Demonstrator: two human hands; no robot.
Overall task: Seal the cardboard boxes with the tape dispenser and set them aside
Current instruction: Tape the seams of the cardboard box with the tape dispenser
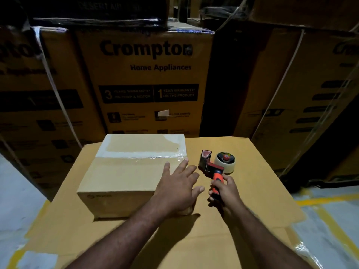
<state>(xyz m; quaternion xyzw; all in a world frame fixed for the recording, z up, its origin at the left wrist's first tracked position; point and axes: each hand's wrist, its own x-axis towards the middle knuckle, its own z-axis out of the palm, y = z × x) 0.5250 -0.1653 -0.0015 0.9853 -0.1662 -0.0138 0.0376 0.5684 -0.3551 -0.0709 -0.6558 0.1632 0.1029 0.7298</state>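
cardboard worktop (pixel 256 183): sealed box (pixel 124 175), dispenser (pixel 214 168) in right hand (pixel 227 193)

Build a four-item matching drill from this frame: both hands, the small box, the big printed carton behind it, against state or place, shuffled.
Things
1. left hand
2. right hand
3. small brown cardboard box
4. large yellow-brown carton printed Crompton

States or places
A. grips the orange handle of the red-and-black tape dispenser
B. stands behind the flat cardboard work surface
C. open, fingers spread, at the small box's right edge
D. clear tape along its top seam

Pairs: 1-C, 2-A, 3-D, 4-B
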